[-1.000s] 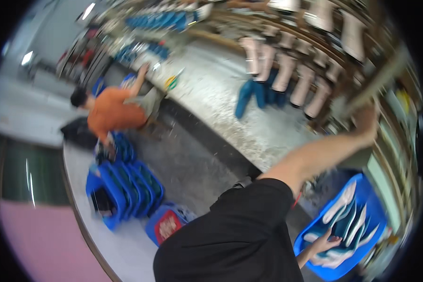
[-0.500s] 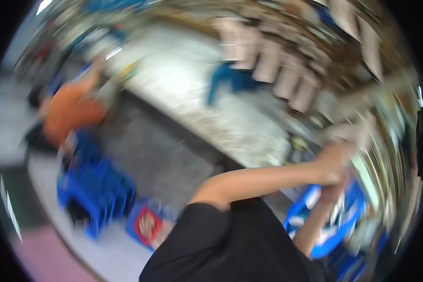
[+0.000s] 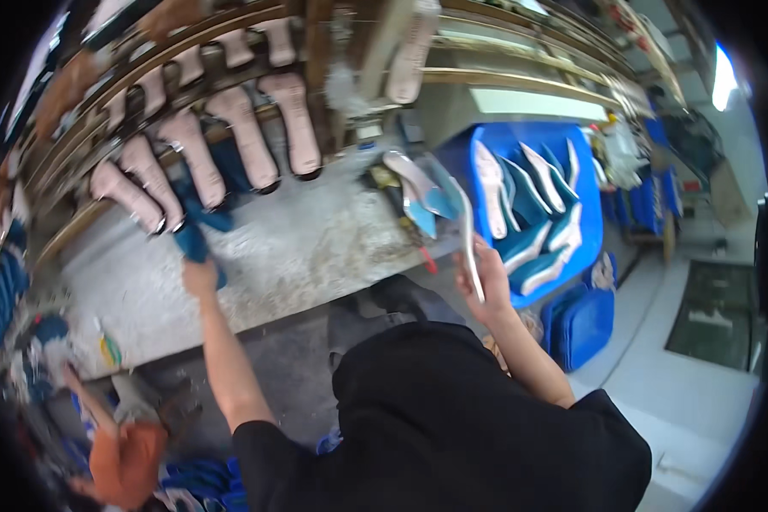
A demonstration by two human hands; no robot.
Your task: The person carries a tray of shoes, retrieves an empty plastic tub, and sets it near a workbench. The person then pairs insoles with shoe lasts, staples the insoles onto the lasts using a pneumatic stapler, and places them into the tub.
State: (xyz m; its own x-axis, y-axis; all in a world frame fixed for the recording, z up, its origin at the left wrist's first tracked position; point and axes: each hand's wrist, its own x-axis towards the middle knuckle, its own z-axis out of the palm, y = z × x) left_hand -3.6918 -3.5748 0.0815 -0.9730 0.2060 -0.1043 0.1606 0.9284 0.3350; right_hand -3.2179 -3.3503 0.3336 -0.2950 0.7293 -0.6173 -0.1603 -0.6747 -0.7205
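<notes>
My right hand (image 3: 484,280) grips a curved shoe insole (image 3: 467,230) with a whitish edge and a teal face, held upright beside the blue bin. At the work table, my outstretched left hand (image 3: 200,278) closes on a teal shoe piece (image 3: 193,244), its fingers partly hidden. Just beyond it, pink insoles (image 3: 198,158) lean in a row along the back of the table. More loose teal and pale pieces (image 3: 418,189) lie at the table's right end. The blue bin (image 3: 586,247) holds several insoles with teal undersides and pale edges.
Wooden shelves (image 3: 495,77) run behind the table (image 3: 316,247), with more pink insoles on them. A red-handled tool (image 3: 427,256) lies at the table's front edge. To the lower left is a person in an orange top (image 3: 128,456). Blue baskets (image 3: 584,320) stand right of me.
The view has swung round to the right and sharpened. My hands, earlier close together by the bin, are now apart: the left out over the table, the right beside the bin with an insole.
</notes>
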